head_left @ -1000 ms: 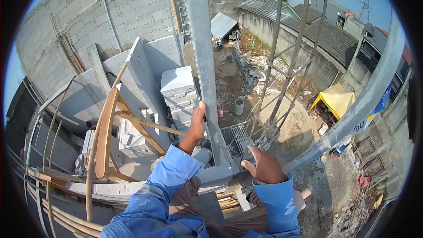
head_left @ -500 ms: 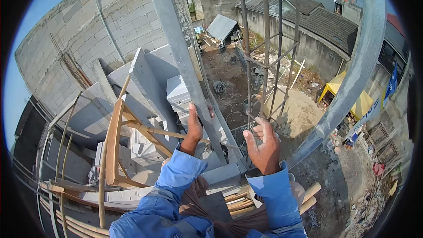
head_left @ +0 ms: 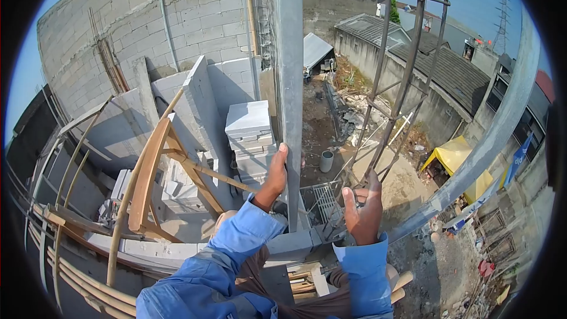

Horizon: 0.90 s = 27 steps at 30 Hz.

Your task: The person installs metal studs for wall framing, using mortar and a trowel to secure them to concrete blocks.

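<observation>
My left hand is wrapped around the upright grey metal post, thumb along its near left side and fingers passing behind. The post's foot comes down by the top of the light block wall. To the right, my right hand is raised with its thumb apart from the fingers. Its fingertips overlap the lower part of the rebar cage, several dark bars joined by ties. Both forearms are in blue sleeves.
Wooden framing and bamboo poles stand to the left, beside stacked light blocks. A curved-looking grey beam crosses the right side. Far below lie a sand pile, a bucket and a yellow canopy.
My view has turned, so the post now looks vertical and the rebar cage leans right. My left hand stays on the post; my right hand has shifted slightly right and down in view.
</observation>
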Motion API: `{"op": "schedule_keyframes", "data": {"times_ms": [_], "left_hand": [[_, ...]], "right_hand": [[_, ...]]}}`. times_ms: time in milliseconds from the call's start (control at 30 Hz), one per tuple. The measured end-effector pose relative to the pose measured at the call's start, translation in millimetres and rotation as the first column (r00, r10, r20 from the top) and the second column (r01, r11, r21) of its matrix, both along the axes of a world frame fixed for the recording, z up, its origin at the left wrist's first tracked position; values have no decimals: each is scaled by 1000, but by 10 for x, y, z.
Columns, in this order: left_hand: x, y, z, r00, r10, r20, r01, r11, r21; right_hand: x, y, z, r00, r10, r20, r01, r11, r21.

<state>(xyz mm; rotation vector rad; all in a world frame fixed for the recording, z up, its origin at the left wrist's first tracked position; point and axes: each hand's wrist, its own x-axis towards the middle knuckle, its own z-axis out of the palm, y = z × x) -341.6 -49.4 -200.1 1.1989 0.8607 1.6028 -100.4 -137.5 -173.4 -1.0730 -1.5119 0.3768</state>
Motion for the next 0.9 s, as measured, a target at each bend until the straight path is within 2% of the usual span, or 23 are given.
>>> {"op": "schedule_keyframes", "data": {"times_ms": [100,367,567,900], "left_hand": [[9,-25,14,1000,-18,7,18,1000,11],[23,-45,41,1000,-17,-22,17,1000,-1],[12,-50,57,999,-28,-16,28,1000,4],[8,-26,38,999,-52,11,52,999,8]], "right_hand": [[8,-15,51,1000,-6,-8,5,993,-121],[39,-39,28,996,-13,91,13,1000,6],[17,-16,-6,995,-39,91,32,997,71],[-7,-45,31,998,-28,64,30,999,-20]]}}
